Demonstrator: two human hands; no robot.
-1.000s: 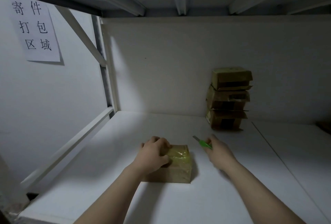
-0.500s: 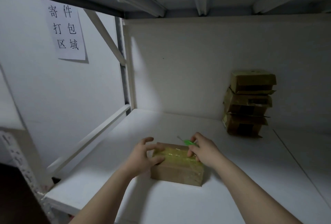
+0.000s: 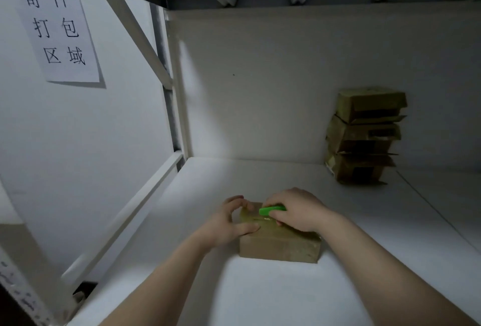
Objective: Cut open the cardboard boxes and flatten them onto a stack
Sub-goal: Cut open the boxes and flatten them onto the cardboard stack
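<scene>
Lying on the shelf [image 3: 260, 299], a cardboard box [image 3: 279, 247] is gripped by the left hand [image 3: 223, 224], a green cutter [image 3: 270, 210] by the right hand [image 3: 299, 211].

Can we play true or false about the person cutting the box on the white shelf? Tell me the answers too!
1. The right hand holds a green cutter. True.
2. The left hand is up in the air, away from the cardboard box. False: the left hand holds the cardboard box at its left end.
3. The cardboard box is squashed flat. False: it is a whole box with shiny tape on top.
4. A pile of other boxes stands at the back right, by the wall. True.
5. The paper sign hangs on the right. False: the paper sign is on the left wall.
</scene>
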